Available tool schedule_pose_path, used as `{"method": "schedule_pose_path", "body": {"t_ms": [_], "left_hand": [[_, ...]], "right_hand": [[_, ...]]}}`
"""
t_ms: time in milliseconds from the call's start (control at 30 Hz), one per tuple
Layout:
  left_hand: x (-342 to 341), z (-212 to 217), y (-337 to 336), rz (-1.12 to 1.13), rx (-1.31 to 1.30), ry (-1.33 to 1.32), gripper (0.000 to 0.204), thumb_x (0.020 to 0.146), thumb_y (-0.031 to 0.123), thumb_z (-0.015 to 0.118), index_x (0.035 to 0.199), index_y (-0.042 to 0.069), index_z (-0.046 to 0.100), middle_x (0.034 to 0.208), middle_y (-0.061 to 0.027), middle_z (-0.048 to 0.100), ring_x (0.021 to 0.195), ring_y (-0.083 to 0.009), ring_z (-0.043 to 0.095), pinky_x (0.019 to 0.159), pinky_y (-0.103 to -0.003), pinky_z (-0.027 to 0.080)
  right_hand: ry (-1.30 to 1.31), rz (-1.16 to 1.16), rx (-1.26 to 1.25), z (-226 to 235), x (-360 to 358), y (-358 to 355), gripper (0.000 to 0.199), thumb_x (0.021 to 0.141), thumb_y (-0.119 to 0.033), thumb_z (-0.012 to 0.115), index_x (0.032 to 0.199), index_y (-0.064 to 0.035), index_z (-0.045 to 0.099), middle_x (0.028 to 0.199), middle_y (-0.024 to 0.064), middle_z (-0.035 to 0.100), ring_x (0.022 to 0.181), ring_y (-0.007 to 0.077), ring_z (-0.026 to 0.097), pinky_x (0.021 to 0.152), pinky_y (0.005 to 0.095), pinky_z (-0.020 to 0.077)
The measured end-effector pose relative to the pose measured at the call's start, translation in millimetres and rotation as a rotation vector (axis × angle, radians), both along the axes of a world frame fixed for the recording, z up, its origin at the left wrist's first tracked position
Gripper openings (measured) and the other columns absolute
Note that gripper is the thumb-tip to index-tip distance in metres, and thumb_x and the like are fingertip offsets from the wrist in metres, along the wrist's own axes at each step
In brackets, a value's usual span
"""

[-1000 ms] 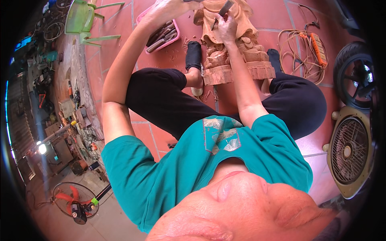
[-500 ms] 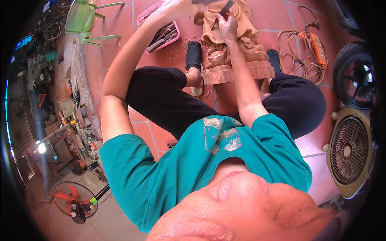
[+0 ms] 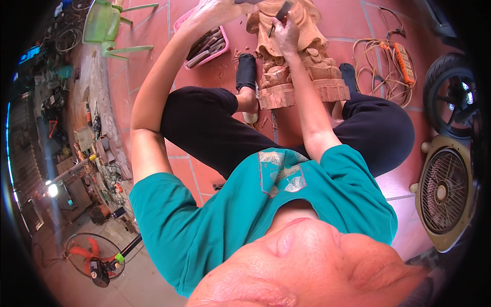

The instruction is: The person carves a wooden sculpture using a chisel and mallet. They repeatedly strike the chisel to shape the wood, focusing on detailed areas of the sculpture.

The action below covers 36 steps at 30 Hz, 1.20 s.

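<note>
A carved wooden figure point(image 3: 319, 48) with a rough-cut base stands on the floor between my feet. My right hand point(image 3: 285, 38) is closed around a chisel point(image 3: 283, 10); its dark handle points up and its thin blade angles down against the carving. To the left of the figure, my left hand point(image 3: 217, 13) is raised and closed on a dark tool point(image 3: 246, 1). The upper edge of the view cuts this tool off, so its kind is hidden. Below that hand, a pink basket point(image 3: 225, 40) holds several carving tools point(image 3: 206, 51).
Wood chips lie on the red tiles by the basket. A green chair point(image 3: 101, 23) is at the far left. On the right are an orange power strip point(image 3: 404, 64) with a coiled cord, a wheel point(image 3: 434, 97) and a box fan point(image 3: 444, 192). A red-bladed fan point(image 3: 92, 250) stands lower left.
My left hand has shifted slightly left and down with the dark tool. The chisel handle has moved a little left in my right hand. The carved figure stays in place.
</note>
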<state>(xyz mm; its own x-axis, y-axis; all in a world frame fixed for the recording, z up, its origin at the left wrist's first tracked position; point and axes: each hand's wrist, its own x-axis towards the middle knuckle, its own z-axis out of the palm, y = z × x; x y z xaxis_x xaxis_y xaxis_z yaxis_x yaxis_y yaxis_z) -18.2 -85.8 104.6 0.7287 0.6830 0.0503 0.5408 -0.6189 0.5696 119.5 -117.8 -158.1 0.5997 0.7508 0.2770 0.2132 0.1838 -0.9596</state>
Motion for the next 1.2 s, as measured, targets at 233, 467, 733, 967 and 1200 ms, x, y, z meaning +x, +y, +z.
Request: {"method": "schedule_pose_path", "body": {"t_ms": [233,467,733,967,1200], "left_hand": [[0,-1,10,-0.029,0.066,0.324,0.063,0.089,0.012,0.068,0.148,0.001,0.050,0.140,-0.0243,0.061,0.132,-0.0322,0.058,0.109,-0.040,0.046],[9,5,-5,0.039,-0.086,-0.126,0.066,0.087,0.007,0.067,0.150,0.002,0.049,0.142,-0.0267,0.059,0.128,-0.0331,0.060,0.108,-0.041,0.047],[-12,-10,14,-0.086,0.084,0.080,0.066,0.089,0.004,0.066,0.152,0.000,0.046,0.146,-0.0229,0.057,0.133,-0.0295,0.056,0.113,-0.038,0.043],[-3,-5,9,-0.069,-0.022,-0.128,0.064,0.092,0.008,0.068,0.152,0.000,0.046,0.148,-0.0196,0.056,0.134,-0.0271,0.054,0.113,-0.039,0.042],[-18,-35,33,-0.111,0.163,0.157,0.064,0.089,0.010,0.067,0.150,0.003,0.049,0.144,-0.0251,0.058,0.132,-0.0345,0.057,0.110,-0.043,0.044]], "right_hand": [[-0.119,0.039,-0.005,14,-3,-1,0.022,0.090,-0.015,0.078,0.101,-0.0053,0.061,0.080,0.0141,0.072,0.075,0.0342,0.071,0.066,0.0441,0.0518],[-0.058,0.031,-0.043,13,8,-2,0.021,0.091,-0.016,0.077,0.100,-0.0045,0.062,0.081,0.0144,0.072,0.073,0.0341,0.070,0.066,0.0437,0.0515],[-0.130,0.020,-0.059,6,4,4,0.025,0.090,-0.019,0.078,0.101,-0.0032,0.062,0.082,0.0127,0.073,0.074,0.0280,0.072,0.067,0.0403,0.0531],[-0.108,0.023,-0.094,8,3,6,0.026,0.089,-0.021,0.079,0.100,-0.0044,0.062,0.082,0.0142,0.073,0.076,0.0327,0.072,0.069,0.0430,0.0540],[-0.167,0.034,-0.098,13,1,-1,0.027,0.090,-0.022,0.079,0.101,-0.0045,0.062,0.083,0.0116,0.074,0.076,0.0301,0.072,0.070,0.0413,0.0540]]}}
